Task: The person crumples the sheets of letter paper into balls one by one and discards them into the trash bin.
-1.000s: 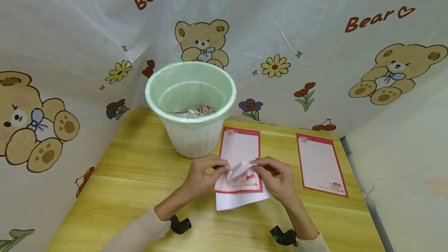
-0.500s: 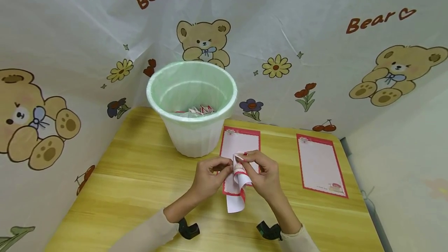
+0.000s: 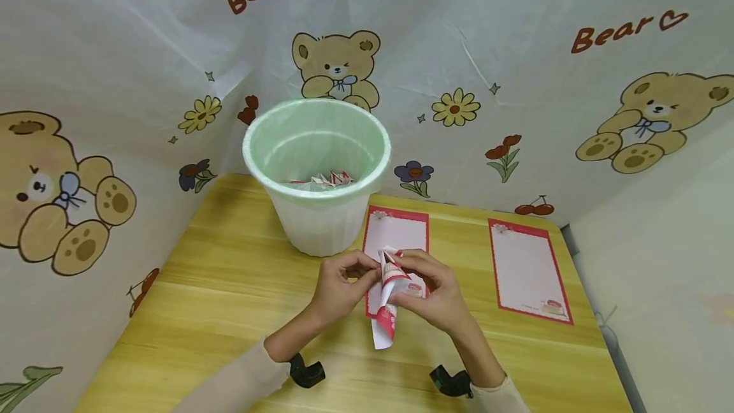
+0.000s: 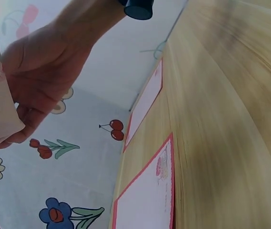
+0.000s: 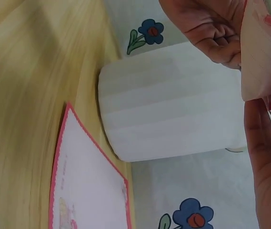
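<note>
Wood-grained counter [image 3: 229, 311] | bucket [image 3: 323, 228] set behind | red-bordered sheets [image 3: 530, 269] laid flat | curled paper [image 3: 392, 285] pinched by left hand [image 3: 338, 292] and right hand [image 3: 439, 292]

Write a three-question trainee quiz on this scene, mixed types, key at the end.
1. True or false: the bucket is lying on its side.
2. Fill in: the sheet lying farthest right in the head view has a ___ border.
3. What do the left hand and right hand both hold?
A) a pen
B) a curled paper
C) a cup

Key: 1. False, it stands upright. 2. Red. 3. B.
</note>
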